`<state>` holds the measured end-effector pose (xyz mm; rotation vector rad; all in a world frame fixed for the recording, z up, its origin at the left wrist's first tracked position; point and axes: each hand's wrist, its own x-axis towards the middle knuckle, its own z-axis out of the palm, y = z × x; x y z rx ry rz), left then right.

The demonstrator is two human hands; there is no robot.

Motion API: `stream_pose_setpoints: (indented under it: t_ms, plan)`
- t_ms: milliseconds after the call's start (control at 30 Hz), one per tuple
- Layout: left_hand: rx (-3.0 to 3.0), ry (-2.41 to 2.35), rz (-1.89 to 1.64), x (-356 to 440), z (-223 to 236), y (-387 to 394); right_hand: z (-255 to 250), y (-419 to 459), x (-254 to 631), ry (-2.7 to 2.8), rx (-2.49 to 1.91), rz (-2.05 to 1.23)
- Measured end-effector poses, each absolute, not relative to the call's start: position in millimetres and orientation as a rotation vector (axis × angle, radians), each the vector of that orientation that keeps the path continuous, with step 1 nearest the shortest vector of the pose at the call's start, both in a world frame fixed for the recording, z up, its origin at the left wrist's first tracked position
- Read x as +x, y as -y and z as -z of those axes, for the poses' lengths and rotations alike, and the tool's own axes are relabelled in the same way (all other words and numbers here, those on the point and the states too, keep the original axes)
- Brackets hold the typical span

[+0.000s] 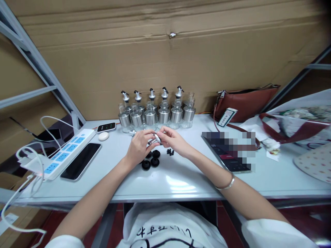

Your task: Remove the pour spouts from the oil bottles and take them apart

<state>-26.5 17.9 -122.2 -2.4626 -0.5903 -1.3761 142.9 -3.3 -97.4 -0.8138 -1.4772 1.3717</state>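
Cardboard wall [165, 62] at back, metal-edged pale desk [124, 186] in front. Sm. silver part [157, 137] held just above desk, approx. centre, in front of bottles. Both hands on it: L hand [139, 146] has thumb + fingers gripping one side, R hand [169, 138] pinches the other w/ fingertips. Exact shape unclear, mostly covered by fingers.

Directly below hands, on desk: group of round black stoppers [154, 162], some partly hidden by L hand; just to R, cluster of tiny black pieces [170, 152]. Shiny metal bits [132, 133] beside L hand, partly hidden.

Beyond hands: glass bottles [150, 117] w/ metal bands, approx. two rows, upright. Front row open-necked; five pour spouts [138, 96] w/ black tips stand up in back row.

L side: white power strip [69, 151] w/ blue sockets, cables plugged in; dark-screened phone [81, 162] alongside; sm. black-faced device [106, 127] + round white item [103, 136] nearer bottles.

R side: tablet-like device [219, 148], screen part-blurred; brown handbag [243, 103] w/ tag [227, 117] against cardboard; plastic bag [310, 100] far R. Bracelet [229, 183] on R forearm.
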Motion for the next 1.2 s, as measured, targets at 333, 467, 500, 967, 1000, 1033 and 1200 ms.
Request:
stream_pose_setpoints:
  t_ms: [333,467,500,967,1000,1033,1200]
  plan:
    - [-2.739,0.797,1.074,-31.5,117.1,-22.0,104.0,0.2,142.7,1.387,-0.83,-1.351]
    - [-2.821,0.793,1.112,-30.4,113.2,-20.2,105.5,3.5,139.4,1.354,-0.811,-1.341]
    - [-2.853,0.814,1.132,-30.6,111.1,-19.7,105.3,5.4,137.4,1.326,-0.797,-1.327]
    - [-3.486,1.263,1.108,-48.4,88.8,-22.7,97.1,26.9,129.0,1.72,-0.763,-0.435]
    - [-3.51,1.293,1.091,-49.3,88.6,-23.0,97.0,24.4,131.7,1.832,-0.688,-0.254]
    - [-3.531,1.326,1.079,-49.8,88.2,-23.2,96.5,21.5,134.5,1.934,-0.606,-0.072]
    - [-3.577,1.397,1.154,-46.0,85.1,-24.3,89.4,7.4,150.0,2.195,-0.336,0.563]
